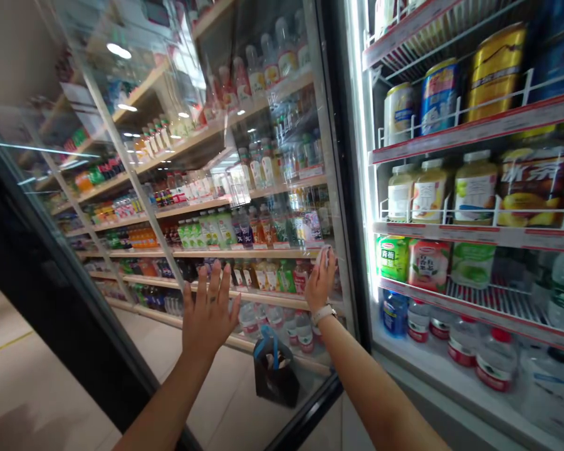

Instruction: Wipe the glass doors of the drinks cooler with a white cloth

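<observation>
Head view | your left hand [210, 316]: grip open, palm flat on the glass fridge door [282, 131] | your right hand [320, 280]: grip open, fingers pressed on that glass near its edge | door: swung open, just left of lit shelves [479, 235] of bottles

We're riding on the person's head here, looking forward and down, with the whole picture rolled to one side so the lines run on a slant. The camera is right up close to a glass door [207, 81], which fills the left and middle of the frame. On the right, the fridge shelves [479, 235] sit very near, with their bottles and cans looming large at the frame's edge. Down low on the left, the floor [42, 388] comes into view. The left hand [210, 313] and right hand [320, 282] are up at arm's length, just below centre, with both forearms reaching in from the bottom edge.
</observation>
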A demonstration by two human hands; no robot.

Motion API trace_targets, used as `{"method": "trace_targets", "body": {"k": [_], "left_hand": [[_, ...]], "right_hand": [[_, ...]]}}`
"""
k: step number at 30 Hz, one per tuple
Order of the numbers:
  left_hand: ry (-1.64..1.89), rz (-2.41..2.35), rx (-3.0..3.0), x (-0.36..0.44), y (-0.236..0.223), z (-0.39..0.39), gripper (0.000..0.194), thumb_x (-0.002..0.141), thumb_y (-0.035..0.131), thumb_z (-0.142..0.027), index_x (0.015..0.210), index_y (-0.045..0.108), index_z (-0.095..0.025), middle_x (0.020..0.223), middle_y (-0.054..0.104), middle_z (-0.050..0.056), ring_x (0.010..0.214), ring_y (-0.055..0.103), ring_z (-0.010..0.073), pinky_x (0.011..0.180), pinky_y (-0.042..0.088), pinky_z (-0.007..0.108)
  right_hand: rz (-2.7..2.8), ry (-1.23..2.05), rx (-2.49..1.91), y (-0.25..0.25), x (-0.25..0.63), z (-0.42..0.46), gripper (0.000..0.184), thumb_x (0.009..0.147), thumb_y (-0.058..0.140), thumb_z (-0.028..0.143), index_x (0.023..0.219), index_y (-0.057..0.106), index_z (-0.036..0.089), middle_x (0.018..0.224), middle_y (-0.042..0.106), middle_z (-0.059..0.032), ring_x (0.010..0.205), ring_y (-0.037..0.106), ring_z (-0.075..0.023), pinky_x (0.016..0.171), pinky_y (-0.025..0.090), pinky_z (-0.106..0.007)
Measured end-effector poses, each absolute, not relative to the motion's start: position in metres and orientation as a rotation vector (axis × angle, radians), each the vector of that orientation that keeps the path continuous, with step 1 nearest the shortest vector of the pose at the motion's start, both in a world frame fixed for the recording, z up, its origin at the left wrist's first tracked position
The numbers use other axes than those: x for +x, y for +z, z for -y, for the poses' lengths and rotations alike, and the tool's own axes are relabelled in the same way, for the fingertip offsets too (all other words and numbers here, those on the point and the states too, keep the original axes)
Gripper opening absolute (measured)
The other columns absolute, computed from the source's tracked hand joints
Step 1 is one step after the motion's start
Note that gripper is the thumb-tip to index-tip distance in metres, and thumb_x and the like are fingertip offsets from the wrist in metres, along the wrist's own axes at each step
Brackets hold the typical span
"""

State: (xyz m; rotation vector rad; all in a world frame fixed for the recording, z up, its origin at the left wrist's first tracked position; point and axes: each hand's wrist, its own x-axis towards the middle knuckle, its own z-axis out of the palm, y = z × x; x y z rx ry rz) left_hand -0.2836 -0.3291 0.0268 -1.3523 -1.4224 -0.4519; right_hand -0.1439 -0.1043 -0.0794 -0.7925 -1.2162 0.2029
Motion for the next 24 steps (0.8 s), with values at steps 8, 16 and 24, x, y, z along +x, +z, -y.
{"method": "trace_targets", "body": {"k": [8, 16, 24], "left_hand": [[-0.433, 1.426, -1.330, -0.283, 0.026, 0.329, 0.076, 0.094, 0.053, -0.040, 0.156, 0.015, -0.019, 0.159, 0.026, 0.012, 0.151, 0.008, 0.0253, 0.124, 0.001, 0.049], [-0.441, 1.426, -1.346, -0.285, 0.025, 0.330, 0.072, 0.096, 0.049, -0.038, 0.156, 0.013, -0.018, 0.159, 0.025, 0.012, 0.151, 0.006, 0.0252, 0.123, 0.003, 0.050], [-0.416, 1.408, -1.338, -0.284, 0.024, 0.330, 0.071, 0.096, 0.046, -0.036, 0.156, 0.012, -0.017, 0.159, 0.023, 0.013, 0.151, 0.007, 0.0261, 0.123, 0.004, 0.052]], "right_hand": [[0.991, 0.415, -0.914, -0.105, -0.156, 0.118, 0.063, 0.100, 0.017, 0.043, 0.152, 0.030, 0.009, 0.158, 0.025, -0.0224, 0.149, 0.018, -0.0320, 0.116, 0.018, -0.066], [1.247, 0.358, -0.672, -0.002, -0.203, 0.199, 0.055, 0.103, 0.020, 0.036, 0.156, 0.021, 0.021, 0.164, 0.018, -0.0105, 0.153, 0.005, -0.0266, 0.119, 0.018, -0.062], [1.440, 0.217, -0.503, 0.007, -0.215, 0.242, 0.055, 0.103, 0.025, 0.027, 0.157, 0.014, 0.026, 0.164, 0.018, -0.0066, 0.153, 0.005, -0.0248, 0.119, 0.024, -0.055]]}}
